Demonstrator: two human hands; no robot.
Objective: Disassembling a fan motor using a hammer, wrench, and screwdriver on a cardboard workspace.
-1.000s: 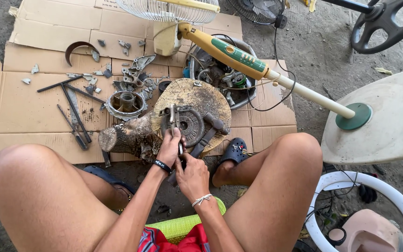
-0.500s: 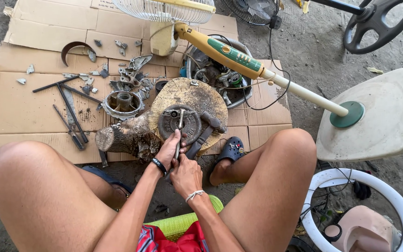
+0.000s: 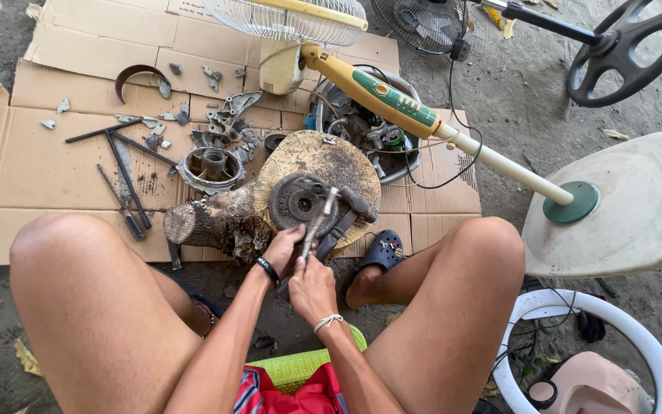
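Hands: left hand [image 3: 282,248] and right hand [image 3: 312,288] sit close together between the knees, both clenched round the handle of a hammer [image 3: 319,222] (exact finger placement not resolvable).
Left wrist: dark band; right wrist: pale cord bracelet.
Hammer: shaft runs up and away from the hands, its head resting at or just over the right edge of the round metal part; contact cannot be told.
Workpiece: round grey metal disc [image 3: 297,201] with a central hub, lying flat on the cut face of a wooden stump [image 3: 319,165].
Stump: rough log section lying on its side on the cardboard, bark end pointing to the person's left.
Second tool: dark-handled tool [image 3: 346,217] lying on the stump just right of the hammer shaft.
Ground cover: flattened cardboard sheets [image 3: 47,165] spread over bare dirt.
Left of stump: a ring-shaped metal housing [image 3: 210,167], long thin hand tools [image 3: 120,172] and scattered metal scraps, all well apart from the hands.
Behind stump: metal bowl [image 3: 362,126] holding motor parts and wires.
Fan: a standing fan [image 3: 392,100] lies tipped over, its green-and-cream column crossing above the bowl, the pale base [image 3: 614,207] to the right.
Footwear: dark clog [image 3: 381,251] on the right foot beside the stump.
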